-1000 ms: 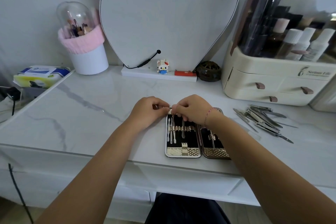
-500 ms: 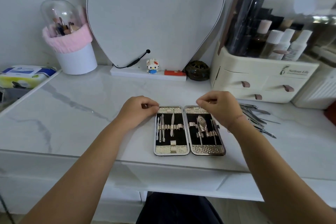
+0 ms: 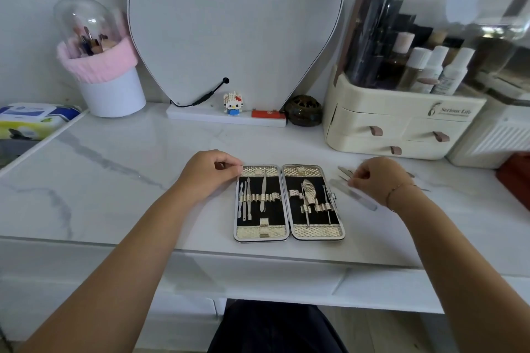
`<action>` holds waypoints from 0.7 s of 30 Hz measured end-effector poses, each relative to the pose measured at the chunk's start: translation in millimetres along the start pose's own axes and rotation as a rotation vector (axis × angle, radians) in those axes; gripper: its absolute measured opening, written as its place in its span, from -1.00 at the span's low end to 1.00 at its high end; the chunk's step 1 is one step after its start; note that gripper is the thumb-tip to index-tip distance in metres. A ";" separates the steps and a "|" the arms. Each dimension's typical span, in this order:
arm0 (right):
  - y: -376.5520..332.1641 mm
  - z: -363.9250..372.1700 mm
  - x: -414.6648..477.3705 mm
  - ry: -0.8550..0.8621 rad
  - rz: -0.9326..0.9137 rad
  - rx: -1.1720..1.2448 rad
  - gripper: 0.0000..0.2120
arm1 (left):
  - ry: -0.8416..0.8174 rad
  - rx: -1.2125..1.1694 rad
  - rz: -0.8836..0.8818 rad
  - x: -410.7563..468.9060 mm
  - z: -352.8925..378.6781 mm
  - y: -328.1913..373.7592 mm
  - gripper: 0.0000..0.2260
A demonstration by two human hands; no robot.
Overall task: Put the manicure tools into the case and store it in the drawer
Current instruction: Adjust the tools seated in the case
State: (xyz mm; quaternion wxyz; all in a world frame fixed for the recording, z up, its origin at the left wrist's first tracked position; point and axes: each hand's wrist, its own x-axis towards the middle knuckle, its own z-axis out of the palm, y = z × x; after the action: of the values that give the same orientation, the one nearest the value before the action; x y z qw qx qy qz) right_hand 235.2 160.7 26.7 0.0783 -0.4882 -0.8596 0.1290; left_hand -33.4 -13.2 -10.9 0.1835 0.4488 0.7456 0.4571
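The manicure case lies open flat on the marble desk near its front edge. Several metal tools sit under the straps on both black halves. My left hand has its fingers curled and pinches the case's top left corner. My right hand is just right of the case, over a pile of loose manicure tools. Its fingertips pinch a long nail file, which looks blurred. Most of the pile is hidden behind this hand.
A cream cosmetics organizer with small drawers stands at the back right. A mirror, a brush holder, a small toy figure and a dark round pot line the back. Desk drawer fronts run below the desk edge.
My right hand left the top of the case and moved right to the loose tools, taking hold of the file. The case now lies fully open. My left hand stayed at the corner.
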 end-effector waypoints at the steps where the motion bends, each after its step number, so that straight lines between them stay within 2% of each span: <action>1: -0.8 -0.7 1.1 -0.026 -0.007 -0.045 -0.81 | 0.000 -0.003 0.001 0.0 -0.1 -0.2 -0.92; 5: -1.7 -0.9 3.0 -0.099 -0.047 -0.143 -0.72 | 0.000 -0.004 0.008 0.6 -0.5 -1.2 -0.91; 7: -1.4 -2.9 1.6 -0.079 -0.067 -0.126 -0.71 | 0.000 -0.002 0.012 0.5 -0.6 -1.2 -0.91; 9: -2.6 -8.4 -1.0 -0.012 -0.097 0.022 -0.73 | 0.000 0.001 0.018 0.4 -0.8 -1.0 -0.90; 11: -7.7 -13.6 -5.3 0.008 -0.133 0.298 -0.76 | 0.002 0.002 0.017 0.8 -0.9 -0.9 -0.90; 15: -27.3 -7.6 -16.4 -0.132 -0.116 0.822 -0.95 | -0.001 0.005 0.017 1.2 -0.6 -1.1 -0.90; 18: -36.7 6.0 -16.4 -0.166 -0.020 0.862 -0.90 | 0.003 0.004 0.019 0.6 -0.7 -0.6 -0.89; 21: -41.9 11.8 -12.9 -0.130 0.022 0.867 -0.98 | 0.007 0.008 0.017 0.6 -0.5 -0.1 -0.88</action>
State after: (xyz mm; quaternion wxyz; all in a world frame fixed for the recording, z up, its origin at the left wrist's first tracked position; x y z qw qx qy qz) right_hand 204.4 127.3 27.8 0.2203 -0.4103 -0.7238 0.5091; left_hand -34.1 -13.0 -10.7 0.1753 0.4543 0.7442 0.4572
